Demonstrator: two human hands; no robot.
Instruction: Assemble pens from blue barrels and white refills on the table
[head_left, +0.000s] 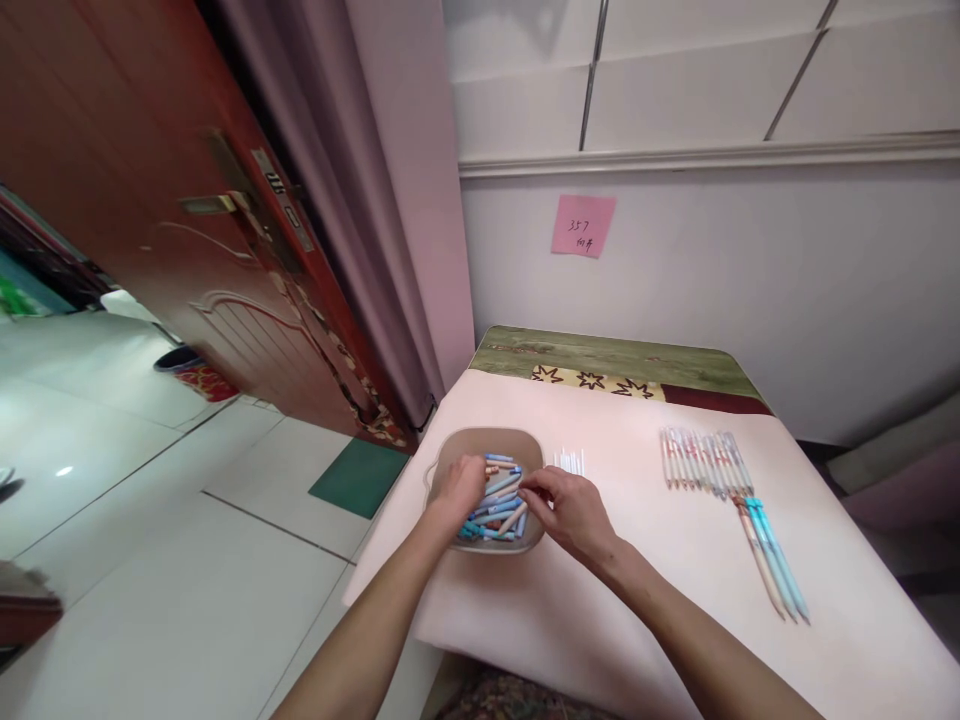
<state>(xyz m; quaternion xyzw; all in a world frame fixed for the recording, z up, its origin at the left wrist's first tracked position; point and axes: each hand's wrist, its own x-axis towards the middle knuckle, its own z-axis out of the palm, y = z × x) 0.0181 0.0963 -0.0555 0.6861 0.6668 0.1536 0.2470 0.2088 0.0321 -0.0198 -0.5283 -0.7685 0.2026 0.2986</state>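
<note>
A beige basket (491,438) on the table holds many blue, tan and teal pens (501,505). My left hand (461,487) reaches over the basket's left part with its fingers curled down among the pens; what they hold, if anything, is hidden. At the basket's right rim my right hand (568,505) has thumb and fingertips pinched together over the pens, on something too small to name. Thin white sticks (570,461) lie just beyond my right hand. Farther right is a row of clear-barrelled pens (705,461), with several brown and blue pens (772,560) below it.
The table (622,620) has a pale pink cover and a green patterned back edge (600,358). A pink note (583,226) is stuck on the wall behind. To the left are a red-brown door (247,290), a purple curtain and a green mat (358,477) on the tiled floor.
</note>
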